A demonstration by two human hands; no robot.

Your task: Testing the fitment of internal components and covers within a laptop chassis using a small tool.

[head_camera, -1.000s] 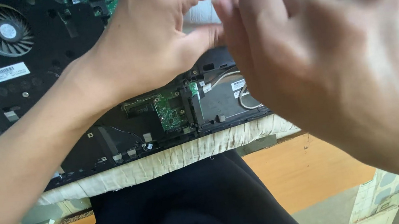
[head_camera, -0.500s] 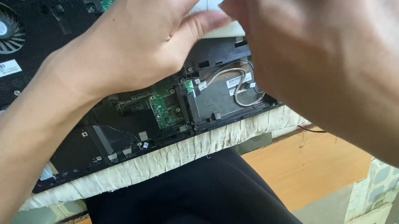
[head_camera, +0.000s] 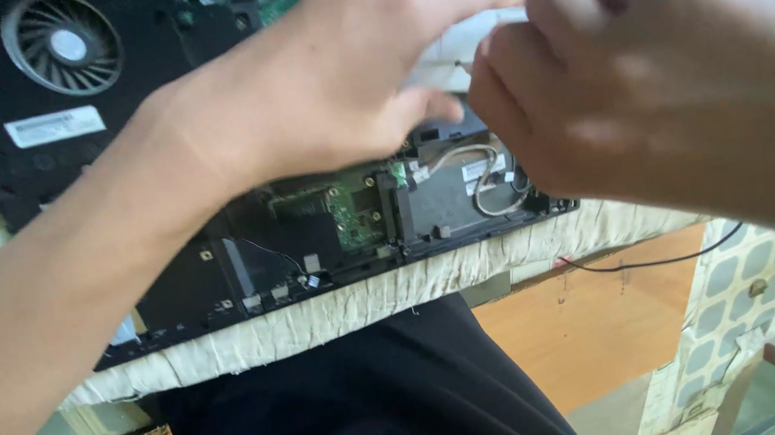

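Our left hand [head_camera: 357,70] and right hand [head_camera: 654,99] pinch a thin white sheet [head_camera: 483,32] above the matte black opened laptop [head_camera: 212,262], ribbed fan [head_camera: 62,43] beside

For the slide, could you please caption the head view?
Both hands hold a white part above an opened laptop.
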